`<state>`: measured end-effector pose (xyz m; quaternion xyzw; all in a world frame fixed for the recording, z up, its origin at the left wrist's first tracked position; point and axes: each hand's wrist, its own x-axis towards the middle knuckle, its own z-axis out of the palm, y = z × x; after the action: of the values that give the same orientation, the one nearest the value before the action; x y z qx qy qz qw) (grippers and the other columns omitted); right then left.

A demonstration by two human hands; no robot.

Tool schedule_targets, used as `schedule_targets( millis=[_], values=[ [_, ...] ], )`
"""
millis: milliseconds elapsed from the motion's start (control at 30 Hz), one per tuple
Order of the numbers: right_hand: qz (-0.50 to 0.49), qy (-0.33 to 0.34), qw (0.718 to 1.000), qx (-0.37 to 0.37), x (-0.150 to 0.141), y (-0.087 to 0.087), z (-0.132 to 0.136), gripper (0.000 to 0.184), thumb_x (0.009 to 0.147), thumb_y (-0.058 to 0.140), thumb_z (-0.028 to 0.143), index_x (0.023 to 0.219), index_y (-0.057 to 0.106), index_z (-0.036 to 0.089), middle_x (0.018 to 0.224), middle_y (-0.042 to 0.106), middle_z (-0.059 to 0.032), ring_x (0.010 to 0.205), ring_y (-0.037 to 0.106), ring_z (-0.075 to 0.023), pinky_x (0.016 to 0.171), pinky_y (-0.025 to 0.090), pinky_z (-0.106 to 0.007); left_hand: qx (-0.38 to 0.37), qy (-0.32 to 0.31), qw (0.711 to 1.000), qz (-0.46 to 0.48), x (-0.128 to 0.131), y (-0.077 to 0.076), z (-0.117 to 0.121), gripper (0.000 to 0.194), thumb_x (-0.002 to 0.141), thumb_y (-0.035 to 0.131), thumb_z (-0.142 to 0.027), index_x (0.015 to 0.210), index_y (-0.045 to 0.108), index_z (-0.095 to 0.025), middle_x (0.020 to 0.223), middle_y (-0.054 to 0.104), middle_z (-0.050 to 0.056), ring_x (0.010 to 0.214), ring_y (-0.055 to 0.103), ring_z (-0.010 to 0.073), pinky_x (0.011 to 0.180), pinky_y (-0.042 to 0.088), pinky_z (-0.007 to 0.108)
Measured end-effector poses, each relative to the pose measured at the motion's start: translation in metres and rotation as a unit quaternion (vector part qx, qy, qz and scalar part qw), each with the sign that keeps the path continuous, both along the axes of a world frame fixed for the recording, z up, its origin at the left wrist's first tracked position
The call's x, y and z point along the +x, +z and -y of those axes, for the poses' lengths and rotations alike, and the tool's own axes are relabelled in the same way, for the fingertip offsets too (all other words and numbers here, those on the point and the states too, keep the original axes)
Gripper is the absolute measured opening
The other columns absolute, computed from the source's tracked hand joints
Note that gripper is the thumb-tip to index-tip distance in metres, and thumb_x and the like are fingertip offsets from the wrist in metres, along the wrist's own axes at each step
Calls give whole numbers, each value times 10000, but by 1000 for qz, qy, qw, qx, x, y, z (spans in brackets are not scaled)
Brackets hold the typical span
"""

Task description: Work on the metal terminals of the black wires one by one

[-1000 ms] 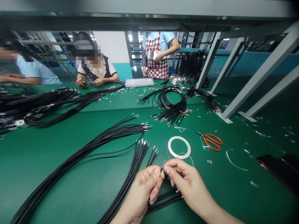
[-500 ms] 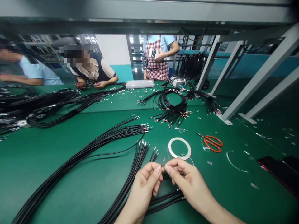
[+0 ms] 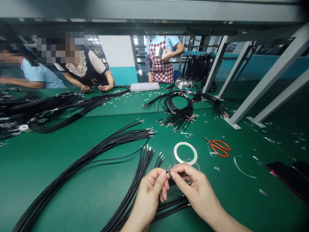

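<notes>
- The left hand (image 3: 149,196) is nearly closed, its thumb and fingers pinching a thin black wire (image 3: 167,169) just behind the metal tip.
- The right hand (image 3: 198,193) is also nearly closed, with its thumb and forefinger brought up against the same tip. Whether it grips the wire or only touches it is hidden.
- The wire's short visible end points far and slightly right, and the rest of it is hidden behind the hands. Held up at the fingertips, the tip seems placed for close handling.
- A bundle of black wires (image 3: 135,180) runs from near the left hand out to the far side, its metal tips gathered just beyond the hands, apparently within easy reach.
- A longer fan of wires (image 3: 96,149) lies to the left, its tips pointing right.
- A roll of white tape (image 3: 175,153) and orange scissors (image 3: 219,148) lie on the green bench mat (image 3: 241,196), right of the hands.
- A dark phone (image 3: 287,177) lies at the right edge.
- Far off, a co-worker in a checked apron (image 3: 160,64) stands holding a small box (image 3: 159,52).
</notes>
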<state>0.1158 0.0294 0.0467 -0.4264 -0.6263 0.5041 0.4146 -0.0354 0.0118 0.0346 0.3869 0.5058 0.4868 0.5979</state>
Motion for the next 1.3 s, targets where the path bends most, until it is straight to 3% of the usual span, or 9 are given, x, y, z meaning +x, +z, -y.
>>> schedule_targets(
  millis=[400,667,900,1100,1300],
  values=[
    [-12,18,999,-45,0,-1,1,157,934,568,317,907,672,203,819,691,-8,746,649,-159,658,482,-233,-59,-56,992,99,-5,3,2,280,904,586,-388,771,581,-142,549,460,-67,404,226,25,398,185,152],
    [-52,31,996,-68,1,-2,-4,150,926,581,314,881,653,190,824,686,-19,783,645,-170,726,493,-264,-72,-76,989,100,-5,7,1,283,870,630,-403,767,562,-149,542,422,-76,407,190,25,389,114,166],
    [-61,17,996,-69,-1,-3,-7,140,915,598,292,857,656,179,807,678,-12,757,640,-151,701,489,-240,-37,-29,999,24,-4,2,2,269,811,710,-395,819,586,-156,421,423,-108,346,263,12,368,152,134],
    [-74,9,994,-77,-2,-5,-7,157,909,604,306,846,650,169,807,694,-34,779,658,-173,731,508,-270,-3,1,1000,-1,-1,-2,-1,294,810,701,-407,756,605,-134,476,657,8,394,547,73,441,415,151],
    [-63,11,995,-79,-1,-4,-5,152,912,602,297,864,655,163,815,706,-46,789,671,-181,741,515,-281,-7,14,1000,17,1,0,0,317,792,708,-420,722,618,-124,469,660,11,392,578,88,424,454,154]
  ],
)
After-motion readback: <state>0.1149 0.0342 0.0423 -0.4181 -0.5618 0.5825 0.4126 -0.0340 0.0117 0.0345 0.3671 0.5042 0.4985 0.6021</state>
